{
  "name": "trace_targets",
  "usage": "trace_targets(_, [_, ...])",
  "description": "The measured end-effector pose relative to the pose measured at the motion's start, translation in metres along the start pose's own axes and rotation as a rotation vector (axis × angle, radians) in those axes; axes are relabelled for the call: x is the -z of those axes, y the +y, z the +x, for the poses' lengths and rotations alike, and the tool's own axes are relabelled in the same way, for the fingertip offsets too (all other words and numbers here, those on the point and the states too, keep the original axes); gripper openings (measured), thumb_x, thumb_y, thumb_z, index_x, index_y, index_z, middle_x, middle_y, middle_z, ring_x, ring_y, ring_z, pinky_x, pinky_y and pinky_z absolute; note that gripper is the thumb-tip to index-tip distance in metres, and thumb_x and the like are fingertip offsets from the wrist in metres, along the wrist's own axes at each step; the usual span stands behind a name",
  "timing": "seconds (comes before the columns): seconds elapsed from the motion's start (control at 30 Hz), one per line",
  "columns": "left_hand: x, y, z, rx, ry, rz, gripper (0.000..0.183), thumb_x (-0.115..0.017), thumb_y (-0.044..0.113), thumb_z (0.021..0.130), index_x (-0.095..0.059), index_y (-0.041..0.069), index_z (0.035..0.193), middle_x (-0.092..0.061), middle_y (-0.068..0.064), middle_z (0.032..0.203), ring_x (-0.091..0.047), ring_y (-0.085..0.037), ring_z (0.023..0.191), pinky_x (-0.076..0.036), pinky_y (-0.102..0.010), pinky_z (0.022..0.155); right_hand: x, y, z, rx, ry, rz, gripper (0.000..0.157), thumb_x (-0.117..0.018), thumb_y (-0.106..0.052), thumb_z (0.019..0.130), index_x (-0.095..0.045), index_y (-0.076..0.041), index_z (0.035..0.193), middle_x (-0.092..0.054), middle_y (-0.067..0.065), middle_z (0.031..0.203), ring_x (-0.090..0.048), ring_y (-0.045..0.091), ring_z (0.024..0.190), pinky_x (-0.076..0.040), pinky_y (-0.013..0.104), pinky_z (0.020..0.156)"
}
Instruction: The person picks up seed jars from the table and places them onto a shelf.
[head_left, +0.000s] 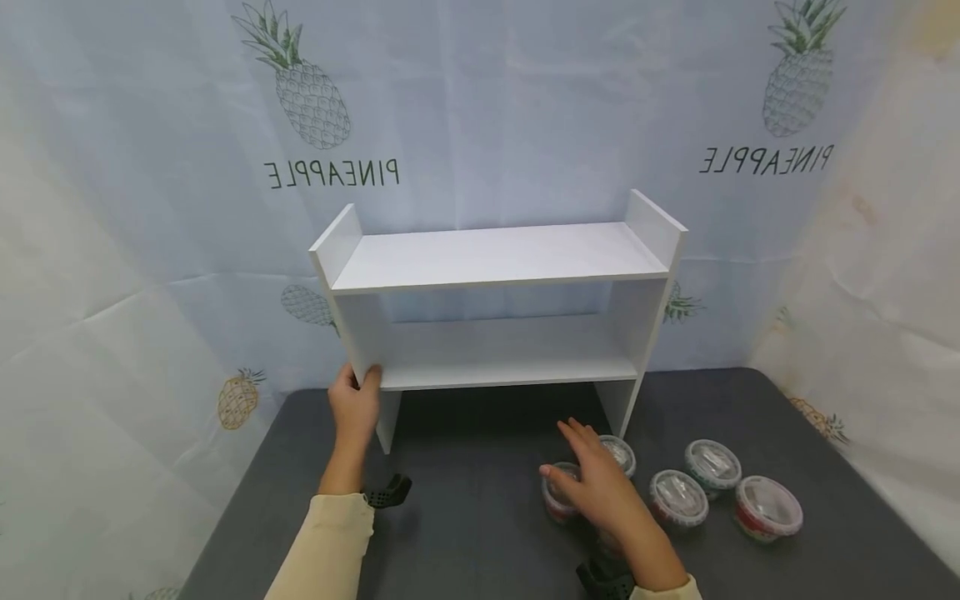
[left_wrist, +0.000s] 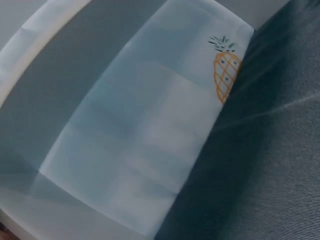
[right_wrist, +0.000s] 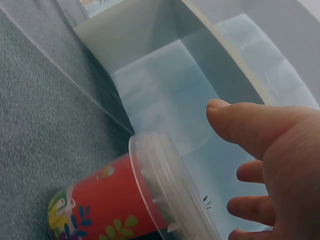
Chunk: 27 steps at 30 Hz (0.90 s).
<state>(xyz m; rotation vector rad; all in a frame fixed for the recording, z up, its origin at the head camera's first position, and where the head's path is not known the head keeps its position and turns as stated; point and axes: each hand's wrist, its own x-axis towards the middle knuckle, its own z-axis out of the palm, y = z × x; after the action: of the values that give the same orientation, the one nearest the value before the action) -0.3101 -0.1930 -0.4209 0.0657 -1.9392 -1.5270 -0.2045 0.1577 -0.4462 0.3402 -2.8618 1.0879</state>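
Observation:
A white two-tier shelf [head_left: 495, 256] stands on the dark table. My left hand [head_left: 356, 408] holds its left side panel, thumb on the front edge near the lower board. In the left wrist view only a sliver of that hand shows, at the bottom left corner. My right hand [head_left: 596, 483] is stretched out over lidded round tubs in front of the shelf's right side, with its fingers spread apart and nothing in them. A red patterned tub [right_wrist: 107, 200] with a clear lid is below that hand in the right wrist view. One tub [head_left: 558, 508] is partly hidden behind the thumb.
More lidded tubs stand to the right of my right hand, among them one with a pinkish lid [head_left: 768, 506]. A pale cloth [head_left: 480, 100] printed with pineapples hangs behind and at both sides. The grey-black table [head_left: 450, 517] has rounded back corners.

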Motion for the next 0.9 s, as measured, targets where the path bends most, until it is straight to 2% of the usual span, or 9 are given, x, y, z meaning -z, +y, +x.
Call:
trace_targets(0.07, [-0.001,0.001,-0.002,-0.007,0.005,-0.026,0.028,-0.063,0.018,0.095,-0.069,0.000,0.115,-0.068,-0.018,0.094,-0.047,-0.007,0.062,-0.036,-0.023,0.053,0.003,0.002,0.000,-0.007,0.000,0.005,0.078,-0.063,-0.051,0.092,-0.036,-0.009,0.152,-0.027,0.022,0.158,-0.018,0.049,0.145,-0.026,0.072,0.105])
trace_targets(0.17, [-0.001,0.015,-0.007,-0.004,-0.004,-0.067,0.029,-0.063,0.017,0.095,-0.068,-0.002,0.117,-0.070,-0.009,0.094,-0.053,-0.003,0.068,-0.039,-0.021,0.057,0.007,0.006,0.001,-0.010,0.012,-0.002,0.078,-0.062,-0.052,0.093,-0.037,-0.007,0.151,-0.028,0.023,0.158,-0.018,0.050,0.145,-0.026,0.073,0.104])
trace_targets(0.27, [-0.001,0.030,-0.010,0.024,-0.012,-0.118,0.031,-0.064,0.016,0.095,-0.067,-0.004,0.119,-0.069,0.001,0.094,-0.058,-0.002,0.074,-0.042,-0.020,0.061,0.010,0.012,0.001,-0.017,0.036,-0.018,0.077,-0.063,-0.051,0.092,-0.039,-0.005,0.150,-0.029,0.024,0.157,-0.019,0.050,0.144,-0.025,0.072,0.105])
trace_targets(0.33, [-0.002,0.034,-0.011,0.058,-0.010,-0.135,0.034,-0.065,0.018,0.095,-0.067,-0.004,0.120,-0.068,0.006,0.092,-0.059,-0.003,0.076,-0.044,-0.020,0.063,0.011,0.015,0.002,-0.026,0.054,-0.034,0.076,-0.064,-0.050,0.092,-0.040,-0.004,0.149,-0.031,0.025,0.156,-0.020,0.051,0.144,-0.025,0.072,0.105])
trace_targets(0.47, [-0.005,0.017,-0.013,0.138,0.019,-0.165,0.039,-0.069,0.028,0.093,-0.068,-0.001,0.120,-0.066,0.011,0.089,-0.058,-0.004,0.078,-0.044,-0.019,0.065,0.012,0.020,0.002,-0.041,0.071,-0.067,0.074,-0.066,-0.046,0.092,-0.043,-0.001,0.146,-0.034,0.026,0.153,-0.023,0.052,0.142,-0.027,0.070,0.106])
trace_targets(0.6, [-0.006,-0.002,-0.016,0.184,0.047,-0.193,0.045,-0.070,0.036,0.092,-0.068,0.002,0.122,-0.067,0.006,0.098,-0.060,-0.006,0.089,-0.045,-0.018,0.075,0.009,0.021,0.002,-0.043,0.065,-0.091,0.071,-0.070,-0.040,0.090,-0.045,-0.001,0.145,-0.037,0.027,0.151,-0.026,0.052,0.141,-0.028,0.069,0.106])
trace_targets(0.7, [-0.006,-0.006,-0.018,0.198,0.052,-0.187,0.048,-0.070,0.040,0.091,-0.068,0.004,0.122,-0.067,-0.001,0.105,-0.061,-0.008,0.095,-0.045,-0.018,0.079,0.008,0.022,0.002,-0.045,0.072,-0.104,0.069,-0.072,-0.035,0.089,-0.046,-0.001,0.144,-0.038,0.027,0.151,-0.029,0.051,0.140,-0.030,0.068,0.105])
trace_targets(0.9, [0.002,-0.003,-0.019,0.253,0.030,-0.179,0.053,-0.069,0.045,0.090,-0.067,0.005,0.126,-0.066,-0.009,0.118,-0.059,-0.010,0.104,-0.043,-0.027,0.089,0.008,0.021,0.003,-0.039,0.081,-0.114,0.065,-0.073,-0.028,0.089,-0.049,0.001,0.142,-0.041,0.027,0.149,-0.035,0.049,0.137,-0.036,0.064,0.103])
